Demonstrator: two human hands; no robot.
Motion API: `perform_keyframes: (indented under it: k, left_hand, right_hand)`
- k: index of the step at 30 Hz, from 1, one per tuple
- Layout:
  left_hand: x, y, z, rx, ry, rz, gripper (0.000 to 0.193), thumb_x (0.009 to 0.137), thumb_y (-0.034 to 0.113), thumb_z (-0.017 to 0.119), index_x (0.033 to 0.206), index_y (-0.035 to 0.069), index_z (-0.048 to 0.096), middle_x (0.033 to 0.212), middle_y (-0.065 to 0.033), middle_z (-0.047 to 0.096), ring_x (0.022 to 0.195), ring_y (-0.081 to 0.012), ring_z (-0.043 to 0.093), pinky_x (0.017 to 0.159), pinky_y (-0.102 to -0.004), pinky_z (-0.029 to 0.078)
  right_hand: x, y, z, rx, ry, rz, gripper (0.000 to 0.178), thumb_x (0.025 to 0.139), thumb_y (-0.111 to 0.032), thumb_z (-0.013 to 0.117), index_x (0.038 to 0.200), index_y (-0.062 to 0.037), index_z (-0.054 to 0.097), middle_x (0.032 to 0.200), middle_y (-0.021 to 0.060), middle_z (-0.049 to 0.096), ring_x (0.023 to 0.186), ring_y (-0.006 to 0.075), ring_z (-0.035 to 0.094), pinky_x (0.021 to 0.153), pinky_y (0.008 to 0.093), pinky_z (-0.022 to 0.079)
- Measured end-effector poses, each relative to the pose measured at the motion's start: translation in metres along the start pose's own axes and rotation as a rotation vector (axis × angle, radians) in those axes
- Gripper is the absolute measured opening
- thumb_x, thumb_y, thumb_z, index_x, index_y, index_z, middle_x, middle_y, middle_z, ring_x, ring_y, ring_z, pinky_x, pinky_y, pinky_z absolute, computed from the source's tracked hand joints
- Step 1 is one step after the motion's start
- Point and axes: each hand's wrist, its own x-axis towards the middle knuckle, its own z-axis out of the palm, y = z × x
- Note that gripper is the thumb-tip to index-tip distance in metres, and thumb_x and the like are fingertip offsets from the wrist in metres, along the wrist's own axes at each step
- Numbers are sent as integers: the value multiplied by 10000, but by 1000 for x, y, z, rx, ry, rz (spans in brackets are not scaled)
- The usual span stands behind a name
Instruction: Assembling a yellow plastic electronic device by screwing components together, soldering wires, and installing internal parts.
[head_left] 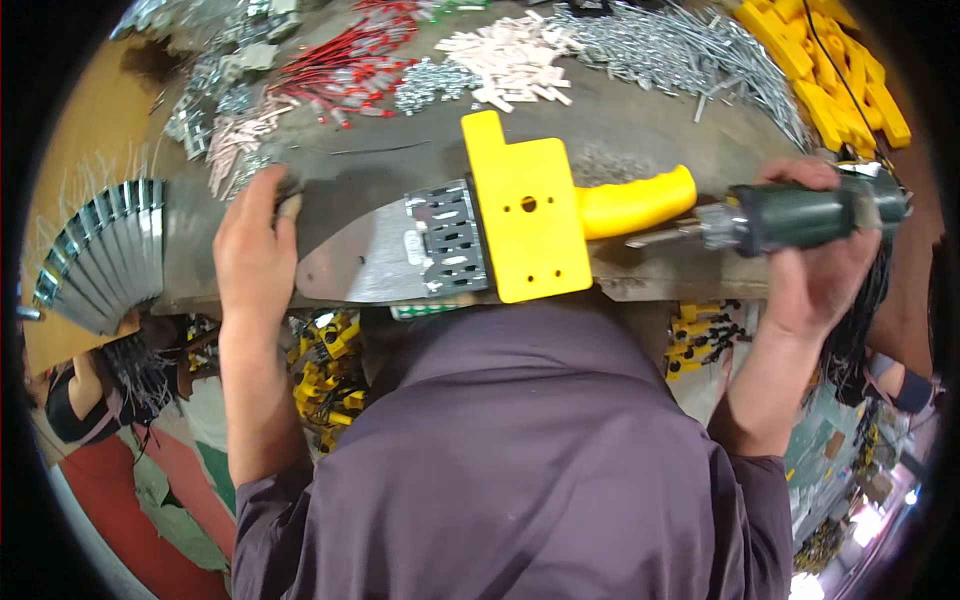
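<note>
trowel handle half fixed

at the worktop's [640, 275] near edge lies a steel blade [350, 262] with a yellow handle [535, 215] set over its slotted bracket [447, 238]. the left hand [255, 245] presses flat on the blade's tip, fingers spread, gripping nothing. the right hand [820, 265] is wrapped tight around a green driver [800, 215], its bit beside the grip. the handle's holes look empty, so fastening seems undone. screws [670, 50] and yellow parts [830, 70] pile along the far edge.

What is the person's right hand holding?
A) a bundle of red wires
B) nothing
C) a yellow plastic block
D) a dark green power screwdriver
D: the right hand is wrapped around the dark green power screwdriver, its tip pointing toward the yellow plastic handle on the grey workbench.
</note>
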Motion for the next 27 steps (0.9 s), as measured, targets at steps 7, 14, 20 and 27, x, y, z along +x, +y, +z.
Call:
perform_keyframes:
  k: [7, 14, 20, 27]
  left_hand:
    - [-12, 45, 9, -554, -3, -10, 267, 799, -40, 616, 1039, -7, 503, 900, -123, 606, 817, -212, 609, 756, -311, 482]
    - [-29, 90, 18, -1031, -224, 67, 334, 724, -112, 617, 1027, -7, 525, 932, -108, 564, 827, -202, 605, 718, -296, 502]
    - [-28, 89, 18, -804, -257, 111, 363, 682, -117, 579, 1025, 0, 574, 935, -130, 562, 781, -287, 603, 693, -320, 499]
    - [-23, 90, 9, -577, -210, 361, 403, 696, -66, 631, 1086, 29, 602, 969, -120, 576, 783, -281, 593, 654, -352, 492]
  right_hand:
    - [-18, 29, -17, 31, 121, -25, 345, 823, -216, 628, 971, 64, 492, 928, 122, 542, 932, 256, 527, 1055, 444, 322]
    - [-27, 40, -14, 53, 254, -8, 337, 801, -226, 653, 915, 41, 481, 890, 113, 496, 896, 240, 502, 1047, 438, 343]
    - [-27, 44, -22, 92, 249, -40, 346, 807, -227, 648, 933, 47, 480, 905, 118, 498, 917, 242, 513, 1061, 437, 335]
    - [-25, 42, -22, 110, 252, -12, 334, 814, -205, 649, 954, 51, 487, 918, 125, 508, 928, 251, 527, 1083, 450, 318]
